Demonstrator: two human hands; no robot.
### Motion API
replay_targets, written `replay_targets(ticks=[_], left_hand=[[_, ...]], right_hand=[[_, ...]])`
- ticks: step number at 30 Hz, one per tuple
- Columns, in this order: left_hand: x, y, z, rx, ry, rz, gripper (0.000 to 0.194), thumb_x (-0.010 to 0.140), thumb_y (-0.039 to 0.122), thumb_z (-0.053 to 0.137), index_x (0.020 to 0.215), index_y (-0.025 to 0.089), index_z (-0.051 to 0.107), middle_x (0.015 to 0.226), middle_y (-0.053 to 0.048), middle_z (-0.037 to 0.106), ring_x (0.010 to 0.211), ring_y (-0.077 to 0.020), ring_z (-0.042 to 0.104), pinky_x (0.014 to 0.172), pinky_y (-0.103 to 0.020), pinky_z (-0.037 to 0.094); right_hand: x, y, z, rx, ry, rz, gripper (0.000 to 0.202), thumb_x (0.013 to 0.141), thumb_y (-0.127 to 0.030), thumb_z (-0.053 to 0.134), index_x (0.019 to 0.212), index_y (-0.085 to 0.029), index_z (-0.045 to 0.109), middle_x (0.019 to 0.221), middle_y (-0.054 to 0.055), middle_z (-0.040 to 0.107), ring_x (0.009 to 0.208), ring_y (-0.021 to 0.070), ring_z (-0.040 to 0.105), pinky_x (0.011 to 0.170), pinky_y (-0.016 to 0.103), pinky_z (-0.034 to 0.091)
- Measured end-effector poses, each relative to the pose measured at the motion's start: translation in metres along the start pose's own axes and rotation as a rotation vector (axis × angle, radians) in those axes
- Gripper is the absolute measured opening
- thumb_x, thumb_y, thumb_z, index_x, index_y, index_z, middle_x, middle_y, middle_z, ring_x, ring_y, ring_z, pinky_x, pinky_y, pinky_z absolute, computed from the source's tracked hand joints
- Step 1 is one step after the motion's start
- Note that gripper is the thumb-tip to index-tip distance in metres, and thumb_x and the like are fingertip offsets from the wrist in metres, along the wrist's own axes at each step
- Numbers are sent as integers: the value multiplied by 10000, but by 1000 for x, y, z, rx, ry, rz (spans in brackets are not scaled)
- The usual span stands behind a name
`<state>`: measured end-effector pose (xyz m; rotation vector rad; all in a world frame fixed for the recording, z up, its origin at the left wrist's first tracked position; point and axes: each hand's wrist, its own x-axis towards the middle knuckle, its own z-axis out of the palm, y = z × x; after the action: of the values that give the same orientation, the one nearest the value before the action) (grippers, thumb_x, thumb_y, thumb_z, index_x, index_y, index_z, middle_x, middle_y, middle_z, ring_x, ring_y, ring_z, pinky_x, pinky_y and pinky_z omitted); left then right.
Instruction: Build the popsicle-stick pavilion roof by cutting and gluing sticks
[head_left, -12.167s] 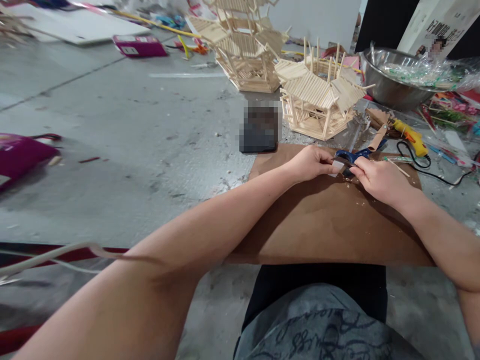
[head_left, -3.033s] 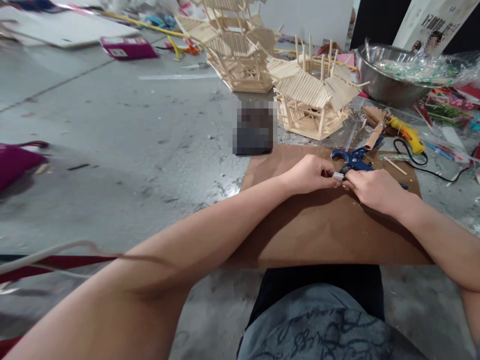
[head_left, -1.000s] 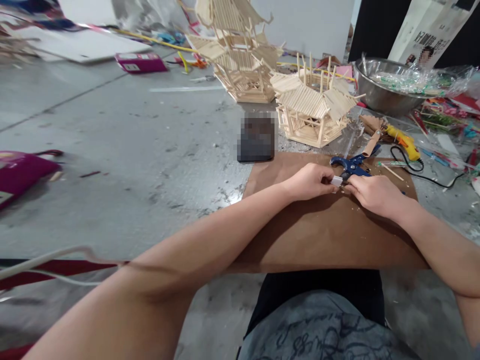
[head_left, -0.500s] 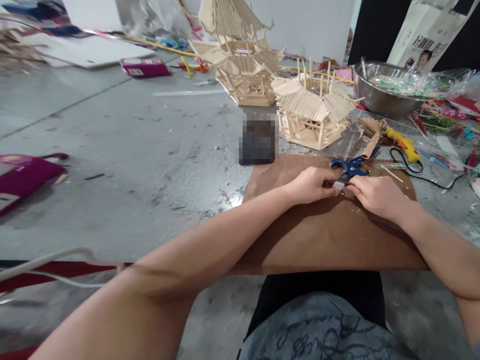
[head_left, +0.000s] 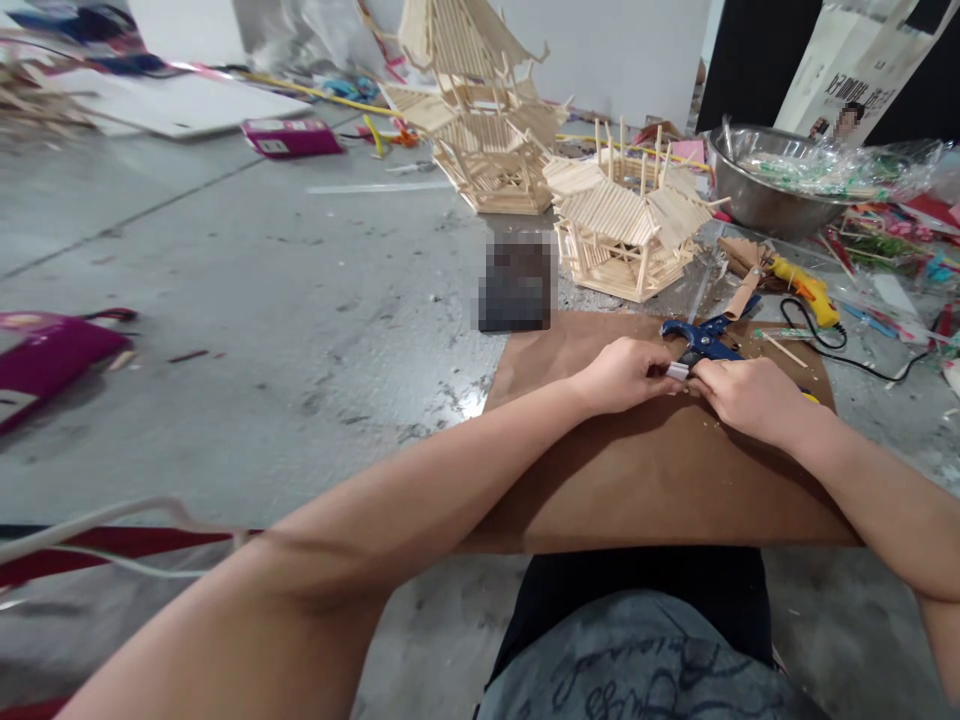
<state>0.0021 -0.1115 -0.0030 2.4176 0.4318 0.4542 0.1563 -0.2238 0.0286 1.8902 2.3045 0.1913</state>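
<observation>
My left hand (head_left: 624,376) is closed, its fingertips pinching a small white block-like piece (head_left: 677,370) whose kind I cannot make out. My right hand (head_left: 750,395) meets it from the other side, fingers pressed together at the piece's right end. Whether the right fingers hold something of their own is hidden. Just beyond both hands, a blue plier-like tool (head_left: 709,338) with curved jaws lies on the brown paper sheet (head_left: 645,480). A few tiny pale scraps are scattered on the paper near my fingers.
Two wooden-stick pavilion models stand behind, a tall one (head_left: 491,130) and a lower one (head_left: 630,225). A dark blurred-out object (head_left: 516,285) lies left of the lower one. At right are a yellow glue gun (head_left: 808,290) with black cord and a metal bowl (head_left: 780,205) holding plastic-wrapped items.
My right hand has shifted slightly left, and the white piece has turned a little between my fingers. My left hand has stayed nearly in place. The models and tools have not moved.
</observation>
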Motion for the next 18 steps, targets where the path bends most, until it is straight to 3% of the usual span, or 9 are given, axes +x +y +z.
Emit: replay_targets(ticks=[18], left_hand=[[1, 4, 0, 90, -5, 4, 184, 750, 289, 583, 682, 121, 612, 649, -38, 609, 577, -110, 510, 542, -213, 336]], right_hand=[[2, 2, 1, 0, 18, -26, 356, 925, -321, 246, 931, -144, 555, 803, 77, 666, 665, 162, 608, 496, 284, 212]])
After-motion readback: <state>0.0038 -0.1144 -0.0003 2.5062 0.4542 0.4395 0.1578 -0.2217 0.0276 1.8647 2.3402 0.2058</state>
